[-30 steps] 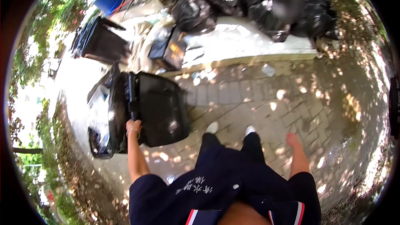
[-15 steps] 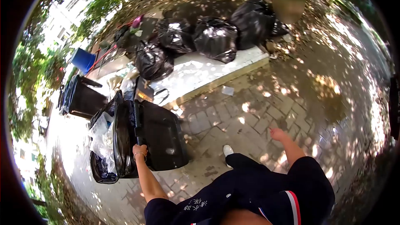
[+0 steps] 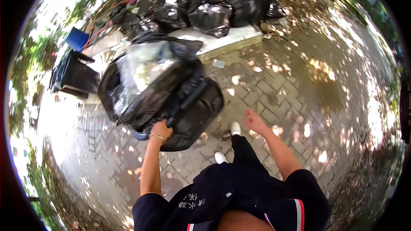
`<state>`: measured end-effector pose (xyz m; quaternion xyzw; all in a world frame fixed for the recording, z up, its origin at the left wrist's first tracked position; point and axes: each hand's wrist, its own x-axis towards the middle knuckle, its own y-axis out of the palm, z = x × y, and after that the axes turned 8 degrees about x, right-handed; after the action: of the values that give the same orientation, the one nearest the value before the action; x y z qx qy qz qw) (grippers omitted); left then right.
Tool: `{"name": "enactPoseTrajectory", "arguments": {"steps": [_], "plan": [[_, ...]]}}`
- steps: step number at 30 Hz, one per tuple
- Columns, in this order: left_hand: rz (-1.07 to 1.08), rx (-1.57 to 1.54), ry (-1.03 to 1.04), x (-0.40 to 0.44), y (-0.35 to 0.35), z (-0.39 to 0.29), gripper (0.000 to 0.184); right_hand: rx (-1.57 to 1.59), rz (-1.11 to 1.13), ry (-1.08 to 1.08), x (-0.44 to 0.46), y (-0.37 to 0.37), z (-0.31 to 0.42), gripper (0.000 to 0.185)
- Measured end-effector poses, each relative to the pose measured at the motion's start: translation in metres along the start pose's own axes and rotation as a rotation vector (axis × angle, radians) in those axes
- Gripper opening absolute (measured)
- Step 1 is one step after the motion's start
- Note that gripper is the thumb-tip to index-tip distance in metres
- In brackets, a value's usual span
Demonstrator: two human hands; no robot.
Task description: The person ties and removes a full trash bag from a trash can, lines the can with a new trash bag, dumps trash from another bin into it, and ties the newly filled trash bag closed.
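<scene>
A black wheeled bin (image 3: 188,124) stands at my left front, its lid hanging open toward me. Inside its black liner are clear plastic bags (image 3: 143,70) of rubbish. My left hand (image 3: 161,131) is wrapped round the bin's handle bar, at its near end. My right hand (image 3: 254,122) hangs in the air to the right of the bin and touches nothing. Its fingers look curled, but blur hides whether anything is between them.
Several full black bags (image 3: 210,16) sit on and behind a pale slab (image 3: 237,37). A second black bin (image 3: 77,73) and a blue bucket (image 3: 77,39) are at the left. Brick paving (image 3: 274,90) bears a white scrap (image 3: 218,63).
The bin has turned and swung right, its open top now facing me more. My left hand has moved with its handle. My right hand has shifted left, and my feet have moved.
</scene>
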<state>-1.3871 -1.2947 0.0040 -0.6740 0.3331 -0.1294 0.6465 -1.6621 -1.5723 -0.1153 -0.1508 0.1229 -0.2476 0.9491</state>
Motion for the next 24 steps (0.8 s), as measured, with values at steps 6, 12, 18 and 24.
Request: {"name": "enactPoseTrajectory", "arguments": {"steps": [6,12,18,24], "plan": [[0.198,0.203,0.306,-0.066,0.005,0.012,0.022,0.364,-0.143,-0.033,0.018,-0.035,0.079,0.089],[0.173,0.456,0.075,-0.115,0.022,0.028,0.026,0.149,0.300,-0.576,0.059,-0.032,0.056,0.046],[-0.244,-0.080,-0.163,-0.165,-0.027,-0.114,0.079,0.371,0.381,-0.647,0.031,-0.055,0.135,0.012],[-0.655,-0.454,-0.128,-0.124,0.014,-0.216,0.099,0.465,0.808,-0.818,-0.007,-0.006,0.200,0.008]]}}
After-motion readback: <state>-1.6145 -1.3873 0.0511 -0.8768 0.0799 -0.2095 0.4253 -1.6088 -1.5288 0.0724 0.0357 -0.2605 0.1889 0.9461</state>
